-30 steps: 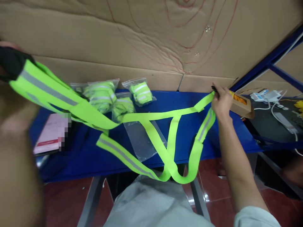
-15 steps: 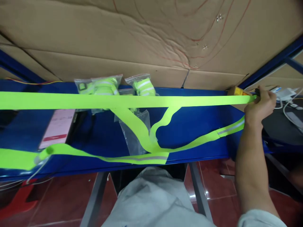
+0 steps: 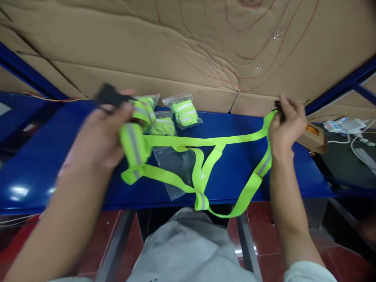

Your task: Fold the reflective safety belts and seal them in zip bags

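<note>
- At the far left, the blue table (image 3: pixel 29 168) is running bare toward the left arm.
- The left hand (image 3: pixel 102 137) is reaching up and forward over the table from the lower left; it is blurring, but its fingers seem to be closing round a black piece (image 3: pixel 110 96), which is sticking up past them.
- Just right of that hand, a fold of the strap (image 3: pixel 205 141) is hanging in a loose, grey-striped loop.
- Behind, three filled bags (image 3: pixel 186 112) are sitting near the cardboard (image 3: pixel 147 47), the leftmost partly hiding behind the left hand and strap.
- The strap itself is spanning the gap between the well-parted hands, above the table: its upper band is running nearly straight, while the lower bands are sagging and twisting toward the table's front edge.
- The step in hand seems to be spreading and sorting the bands; the next move is probably calling for steady holds at both ends and for freeing the twist at the lower middle.
- Beyond the bands, a flat clear bag (image 3: pixel 176 172) is lying on the table.
- The right hand (image 3: pixel 286 125) is pinching the strap's other end by a dark clip (image 3: pixel 279 109), its forearm rising steeply, its wrist bending slightly.
- Just past it, a carton (image 3: pixel 315 139) is standing near white plugs (image 3: pixel 337 125).
</note>
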`<state>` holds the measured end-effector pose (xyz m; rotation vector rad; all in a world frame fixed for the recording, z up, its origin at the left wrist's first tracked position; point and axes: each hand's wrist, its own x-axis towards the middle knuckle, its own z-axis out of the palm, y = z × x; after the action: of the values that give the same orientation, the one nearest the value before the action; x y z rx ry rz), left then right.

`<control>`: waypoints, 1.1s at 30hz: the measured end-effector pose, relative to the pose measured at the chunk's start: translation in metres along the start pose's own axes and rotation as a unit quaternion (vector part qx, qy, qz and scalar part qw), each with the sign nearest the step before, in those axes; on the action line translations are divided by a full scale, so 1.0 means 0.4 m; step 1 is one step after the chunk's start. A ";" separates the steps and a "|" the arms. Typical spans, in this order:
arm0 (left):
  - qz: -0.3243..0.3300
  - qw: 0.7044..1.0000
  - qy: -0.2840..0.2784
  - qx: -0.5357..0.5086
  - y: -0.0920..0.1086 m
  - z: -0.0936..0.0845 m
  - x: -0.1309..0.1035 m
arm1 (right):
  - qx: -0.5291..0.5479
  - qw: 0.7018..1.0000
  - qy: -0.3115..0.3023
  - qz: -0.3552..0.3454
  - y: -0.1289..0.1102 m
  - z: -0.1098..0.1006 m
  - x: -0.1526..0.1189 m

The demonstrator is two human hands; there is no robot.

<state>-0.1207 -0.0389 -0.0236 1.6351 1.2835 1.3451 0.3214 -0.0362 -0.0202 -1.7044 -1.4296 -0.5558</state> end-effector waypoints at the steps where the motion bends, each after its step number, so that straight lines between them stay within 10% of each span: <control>1: -0.011 1.000 -0.006 -0.013 0.000 0.057 0.001 | 0.013 0.999 -0.012 -0.028 -0.049 0.009 -0.016; 5: 0.126 0.971 -0.049 0.198 0.001 0.258 -0.016 | 0.048 0.990 -0.063 -0.116 -0.178 0.051 -0.098; 9: 0.152 0.892 -0.091 0.415 -0.020 0.336 -0.057 | 0.042 0.979 -0.129 -0.153 -0.226 0.081 -0.182; 23: 0.057 0.910 -0.145 0.384 -0.020 0.357 -0.102 | -0.019 0.957 -0.222 -0.184 -0.275 0.097 -0.241; 33: 0.135 0.951 -0.089 0.265 -0.051 0.350 -0.101 | -0.031 0.950 -0.186 -0.250 -0.280 0.104 -0.256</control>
<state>0.0084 -0.0575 -0.0916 2.3135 1.4288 1.0146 0.1815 -0.0608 -0.0878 -1.5435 -2.1669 -0.5690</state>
